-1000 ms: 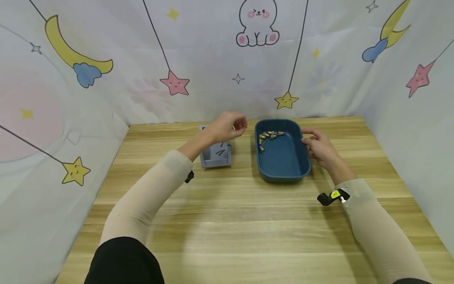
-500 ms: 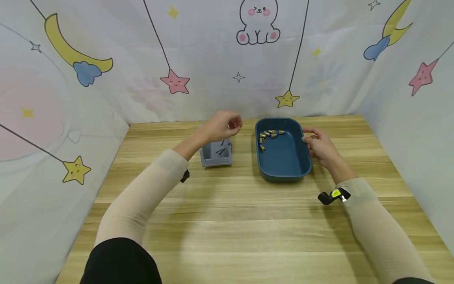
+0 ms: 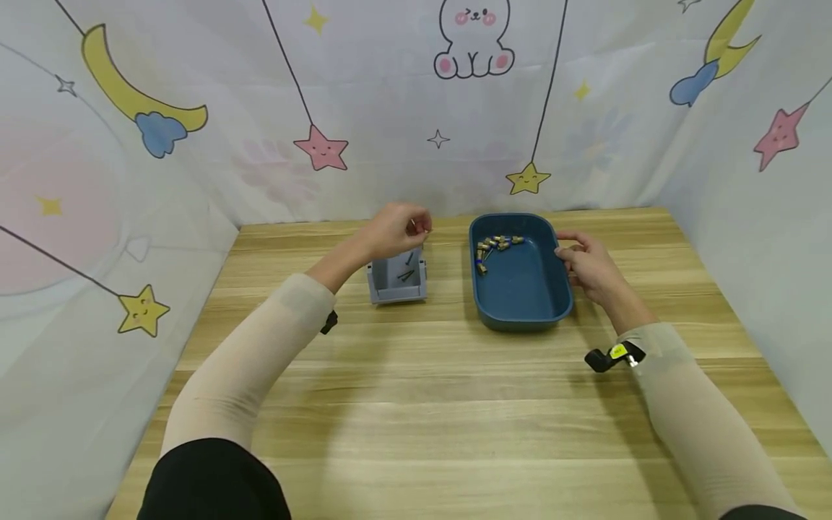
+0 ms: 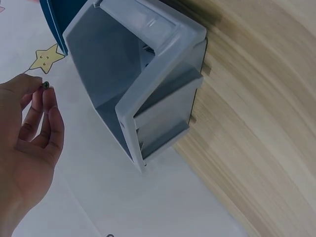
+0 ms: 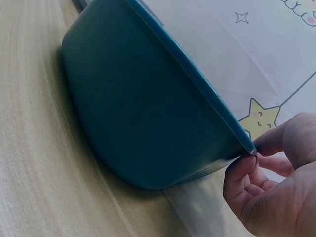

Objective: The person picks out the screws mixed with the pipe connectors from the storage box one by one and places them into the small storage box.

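A small grey open box [image 3: 397,279] [image 4: 143,84] stands on the wooden table [image 3: 416,404] with a couple of thin dark screws [image 3: 406,271] inside. My left hand [image 3: 398,230] [image 4: 30,133] hovers just above its far edge, pinching a tiny dark screw [image 4: 46,85] between fingertips. To the right sits a dark blue tray [image 3: 520,274] [image 5: 143,113] with several small brass and blue parts [image 3: 492,247] in its far left corner. My right hand [image 3: 585,263] [image 5: 276,182] grips the tray's right rim with curled fingers.
Printed fabric walls [image 3: 416,108] with stars, moons and a bunny close in the table on the back, left and right. Bare wood stretches across the near half of the table. A black wrist camera mount [image 3: 611,357] sits on my right forearm.
My left hand has drawn back leftward from beside the tray to over the grey box, still pinching the small piece. The right hand stays on the tray rim.
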`<state>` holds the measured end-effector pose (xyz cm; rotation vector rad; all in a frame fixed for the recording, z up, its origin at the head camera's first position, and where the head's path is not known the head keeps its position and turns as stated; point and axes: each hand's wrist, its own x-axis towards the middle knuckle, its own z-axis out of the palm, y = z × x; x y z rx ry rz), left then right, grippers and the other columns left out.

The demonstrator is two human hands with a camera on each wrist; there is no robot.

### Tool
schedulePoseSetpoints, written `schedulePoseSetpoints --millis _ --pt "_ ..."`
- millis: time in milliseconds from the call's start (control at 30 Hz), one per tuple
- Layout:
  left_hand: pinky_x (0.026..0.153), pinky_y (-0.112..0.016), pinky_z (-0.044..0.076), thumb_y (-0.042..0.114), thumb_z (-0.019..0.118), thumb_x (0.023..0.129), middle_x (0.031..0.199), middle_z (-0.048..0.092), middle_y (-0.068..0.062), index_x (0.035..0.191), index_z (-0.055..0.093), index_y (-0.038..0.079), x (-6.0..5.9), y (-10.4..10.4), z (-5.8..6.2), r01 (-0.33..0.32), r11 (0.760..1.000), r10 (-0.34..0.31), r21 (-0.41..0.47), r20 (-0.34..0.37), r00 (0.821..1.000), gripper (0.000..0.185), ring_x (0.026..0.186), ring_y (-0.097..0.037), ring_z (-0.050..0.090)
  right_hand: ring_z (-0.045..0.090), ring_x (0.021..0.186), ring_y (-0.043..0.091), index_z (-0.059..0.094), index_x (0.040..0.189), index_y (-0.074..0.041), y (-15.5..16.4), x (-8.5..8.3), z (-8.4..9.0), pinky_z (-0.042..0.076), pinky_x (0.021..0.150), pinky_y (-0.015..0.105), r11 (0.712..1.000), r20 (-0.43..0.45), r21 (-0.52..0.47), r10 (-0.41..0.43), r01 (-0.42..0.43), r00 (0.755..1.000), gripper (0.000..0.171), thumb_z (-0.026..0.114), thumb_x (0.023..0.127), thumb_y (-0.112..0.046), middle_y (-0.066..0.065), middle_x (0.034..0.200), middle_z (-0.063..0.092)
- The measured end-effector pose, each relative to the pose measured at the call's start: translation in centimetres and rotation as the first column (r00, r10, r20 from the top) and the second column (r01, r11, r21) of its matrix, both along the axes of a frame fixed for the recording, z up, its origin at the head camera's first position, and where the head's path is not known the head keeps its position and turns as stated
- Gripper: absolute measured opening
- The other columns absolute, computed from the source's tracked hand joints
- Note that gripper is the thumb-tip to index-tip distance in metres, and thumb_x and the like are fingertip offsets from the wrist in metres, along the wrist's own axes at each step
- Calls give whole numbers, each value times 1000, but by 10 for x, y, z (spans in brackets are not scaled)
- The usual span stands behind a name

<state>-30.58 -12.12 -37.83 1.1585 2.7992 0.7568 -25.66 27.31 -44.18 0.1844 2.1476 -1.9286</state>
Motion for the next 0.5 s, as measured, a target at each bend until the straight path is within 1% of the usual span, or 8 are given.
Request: schedulePoseSetpoints --millis 233,500 --pt "80 -35 57 6 67 101 99 71 -8 106 71 5 -1 -7 2 -14 1000 14 -8 -6 1000 6 88 -20 67 46 64 7 40 159 -9 1 -1 0 40 49 23 1000 0 -2 10 -10 1000 51 54 111 -13 -2 88 49" --pt "78 -38 57 3 68 100 97 71 -10 106 72 -1 -2 -15 -2 -17 1000 17 -15 13 1000 9 85 -22 66 47 64 6 39 159 -9 1 -1 0 42 49 22 1000 8 -14 9 -9 1000 51 54 111 -13 -1 89 49"
